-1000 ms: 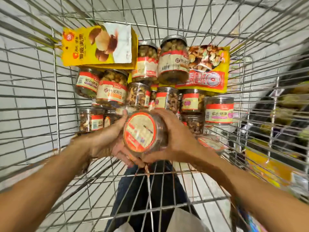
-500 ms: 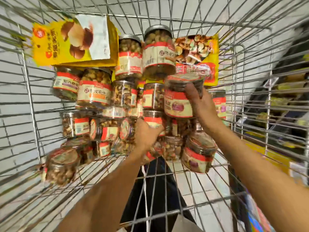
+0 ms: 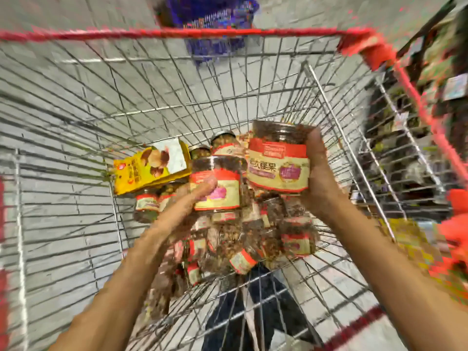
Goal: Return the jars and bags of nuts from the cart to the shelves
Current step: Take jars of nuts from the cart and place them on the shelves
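Note:
I look down into a wire shopping cart [image 3: 76, 138] with a red rim. My right hand [image 3: 320, 178] grips a clear nut jar with a red and cream label [image 3: 277, 163], lifted above the pile. My left hand [image 3: 184, 211] holds a second jar of the same kind [image 3: 217, 183] from below, its thumb across the label. Under them lies a heap of several more nut jars [image 3: 243, 239]. A yellow bag of nuts [image 3: 149, 168] leans at the far left of the heap. The frame is blurred.
Store shelves with goods [image 3: 440, 102] stand to the right of the cart. A blue basket [image 3: 210, 24] sits on the grey tiled floor beyond the cart's far end. My dark trousers [image 3: 255, 307] show through the cart's wire floor.
The view has tilted up, showing the cart's red rim. My right hand has raised its jar higher, and my left hand has lifted a second jar out of the heap.

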### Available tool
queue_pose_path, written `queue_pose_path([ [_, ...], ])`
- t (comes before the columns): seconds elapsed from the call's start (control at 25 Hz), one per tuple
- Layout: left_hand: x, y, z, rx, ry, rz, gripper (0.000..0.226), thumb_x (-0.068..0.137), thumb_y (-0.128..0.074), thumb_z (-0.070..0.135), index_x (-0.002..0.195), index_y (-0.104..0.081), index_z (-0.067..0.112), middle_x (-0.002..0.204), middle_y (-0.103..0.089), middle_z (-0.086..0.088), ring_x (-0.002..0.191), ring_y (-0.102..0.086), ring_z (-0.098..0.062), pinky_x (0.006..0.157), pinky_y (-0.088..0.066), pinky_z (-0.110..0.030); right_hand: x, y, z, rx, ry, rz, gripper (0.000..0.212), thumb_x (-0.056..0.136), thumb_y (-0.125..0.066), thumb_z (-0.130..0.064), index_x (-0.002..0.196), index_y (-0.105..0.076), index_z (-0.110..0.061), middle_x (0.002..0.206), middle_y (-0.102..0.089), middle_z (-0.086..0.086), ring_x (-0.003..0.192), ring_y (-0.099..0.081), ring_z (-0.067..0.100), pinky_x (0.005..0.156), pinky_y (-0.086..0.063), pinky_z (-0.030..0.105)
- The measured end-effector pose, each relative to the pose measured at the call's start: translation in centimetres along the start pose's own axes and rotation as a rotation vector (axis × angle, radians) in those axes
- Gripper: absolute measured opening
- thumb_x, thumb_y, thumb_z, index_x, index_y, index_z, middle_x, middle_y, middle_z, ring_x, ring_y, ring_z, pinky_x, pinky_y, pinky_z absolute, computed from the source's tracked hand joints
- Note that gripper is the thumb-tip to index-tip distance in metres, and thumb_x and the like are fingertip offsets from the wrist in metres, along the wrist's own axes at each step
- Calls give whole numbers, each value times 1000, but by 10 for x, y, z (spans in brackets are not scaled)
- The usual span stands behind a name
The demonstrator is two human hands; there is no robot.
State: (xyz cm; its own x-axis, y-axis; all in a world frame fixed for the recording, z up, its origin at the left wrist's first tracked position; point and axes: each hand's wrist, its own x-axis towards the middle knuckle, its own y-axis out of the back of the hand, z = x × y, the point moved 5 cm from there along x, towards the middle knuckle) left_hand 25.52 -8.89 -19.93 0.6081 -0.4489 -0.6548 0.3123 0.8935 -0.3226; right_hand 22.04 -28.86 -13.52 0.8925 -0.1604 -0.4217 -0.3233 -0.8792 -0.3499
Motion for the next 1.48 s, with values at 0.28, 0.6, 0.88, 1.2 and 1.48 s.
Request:
queue_pose_path([
  [0.28, -104, -161, 61, -57, -121, -437, 71, 7, -92, 47, 68, -78, 14, 73, -75, -2, 64, -71, -13, 52, -56, -24, -190, 38, -63, 548, 387, 163, 66, 61, -50, -72, 94, -77, -21, 96, -75, 4, 91, -71, 21, 72, -58, 34],
  [0.6, -171, -361, -18, 220, -22, -855, 67, 8, -91, 50, 66, -78, 20, 72, -74, 2, 65, -70, -8, 61, -58, -24, -392, 154, -30, 735, 652, 836, 53, 81, -39, -63, 80, -78, -27, 88, -76, 1, 80, -72, 20, 67, -57, 34],
  [0.88, -218, -481, -142, 372, 114, -1012, 58, 21, -91, 49, 68, -78, 17, 76, -75, 0, 70, -71, -10, 61, -57, -23, -514, 248, 31, 863, 647, 986, 88, 60, -39, -83, 111, -69, -17, 103, -71, 11, 92, -69, 28, 93, -46, 50],
  [1.2, -269, -627, -330, 199, 275, -910, 63, 55, -72, 53, 102, -63, 12, 92, -75, -5, 85, -71, -16, 83, -54, -40, -677, 415, 51, 768, 670, 1089, 69, 66, -40, -76, 99, -73, -26, 97, -73, 5, 89, -70, 23, 70, -58, 36],
  [1.48, -281, -743, -445, 377, -145, -878, 64, 62, -81, 35, 113, -57, 4, 90, -73, -1, 81, -70, -12, 70, -56, -23, -746, 528, 83, 741, 651, 1143, 68, 84, -23, -74, 90, -76, -31, 89, -75, 1, 82, -72, 18, 61, -56, 29],
])
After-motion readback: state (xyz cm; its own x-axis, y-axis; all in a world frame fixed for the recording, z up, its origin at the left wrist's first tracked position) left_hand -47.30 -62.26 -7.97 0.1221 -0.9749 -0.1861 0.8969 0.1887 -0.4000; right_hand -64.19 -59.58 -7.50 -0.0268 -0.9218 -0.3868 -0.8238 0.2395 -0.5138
